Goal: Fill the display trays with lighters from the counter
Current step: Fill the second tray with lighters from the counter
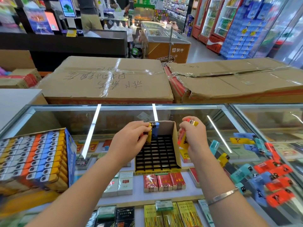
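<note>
— Lighters [268,171] lie loose in a heap on the glass worktop [218,128], off to the right, orange, blue and yellow ones mixed together. See them?

— Yes. And the display tray [158,154] stands between the two hands, its black grid of slots almost all bare. Only a blue lighter [155,130] stands at the far left corner.

— What about the left hand [129,141]?

— Its grip is closed on a yellow lighter [149,133], fingers pinching it upright just beside the blue one, at the tray's back row.

— And the right hand [191,136]?

— Closed too, fingers curled round a small bunch of lighters [184,139], orange and yellow, held just right of the tray's cardboard wall. A silver bracelet [223,196] sits on that wrist.

— The full tray [34,159] on the left?

— Packed with rows of grey, orange, blue and yellow lighters, resting tilted on the worktop. Cigarette packs [164,181] show under the glass, and big cardboard boxes [106,79] stand behind the worktop.
</note>
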Demonstrator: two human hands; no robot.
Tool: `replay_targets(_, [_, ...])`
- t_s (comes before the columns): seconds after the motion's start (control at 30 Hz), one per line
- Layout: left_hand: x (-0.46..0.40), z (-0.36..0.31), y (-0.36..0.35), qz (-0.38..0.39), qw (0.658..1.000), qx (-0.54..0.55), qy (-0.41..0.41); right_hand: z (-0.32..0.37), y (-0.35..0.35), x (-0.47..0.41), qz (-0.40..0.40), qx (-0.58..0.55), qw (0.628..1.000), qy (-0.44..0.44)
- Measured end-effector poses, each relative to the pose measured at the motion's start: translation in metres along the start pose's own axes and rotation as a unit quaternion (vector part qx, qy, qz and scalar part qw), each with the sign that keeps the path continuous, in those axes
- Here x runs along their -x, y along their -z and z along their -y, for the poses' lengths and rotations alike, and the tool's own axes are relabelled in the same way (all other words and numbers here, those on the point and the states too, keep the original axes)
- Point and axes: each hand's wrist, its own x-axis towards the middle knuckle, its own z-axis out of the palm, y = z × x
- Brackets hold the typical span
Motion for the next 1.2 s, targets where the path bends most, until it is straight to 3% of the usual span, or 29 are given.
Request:
replay_targets(0.13, [0.000, -0.007, 0.001, -0.009, 0.999, 0.030, 0.017, 0.008, 0.003, 0.008, 0.102, -0.287, 0.944, -0.128])
replay_targets(0.3, [-0.002, -0.026, 0.003, -0.018, 0.992, 0.124, 0.029, 0.007, -0.004, 0.016, 0.146, -0.331, 0.920, -0.148])
replay_targets(0.47, [-0.002, -0.036, 0.001, 0.006, 0.979, 0.198, 0.053, 0.006, -0.013, 0.026, 0.221, -0.282, 0.926, -0.115])
replay_targets(0.67, [0.000, -0.037, -0.002, -0.083, 0.995, 0.027, -0.043, 0.008, -0.026, 0.035, 0.195, -0.182, 0.963, -0.042])
replay_targets(0.9, [0.002, -0.030, 0.000, -0.093, 0.993, -0.015, -0.072, 0.008, -0.030, 0.037, 0.178, -0.069, 0.982, 0.001])
replay_targets(0.97, [0.002, -0.029, 0.003, -0.088, 0.995, 0.024, -0.043, 0.008, -0.030, 0.037, 0.195, -0.061, 0.979, 0.016])
replay_targets(1.07, [0.002, -0.026, 0.007, -0.071, 0.980, 0.179, 0.044, 0.009, -0.029, 0.033, 0.188, -0.062, 0.979, 0.053])
replay_targets(1.2, [0.004, -0.017, 0.016, -0.051, 0.942, 0.314, 0.107, 0.006, -0.019, 0.015, 0.029, -0.028, 0.996, 0.073])
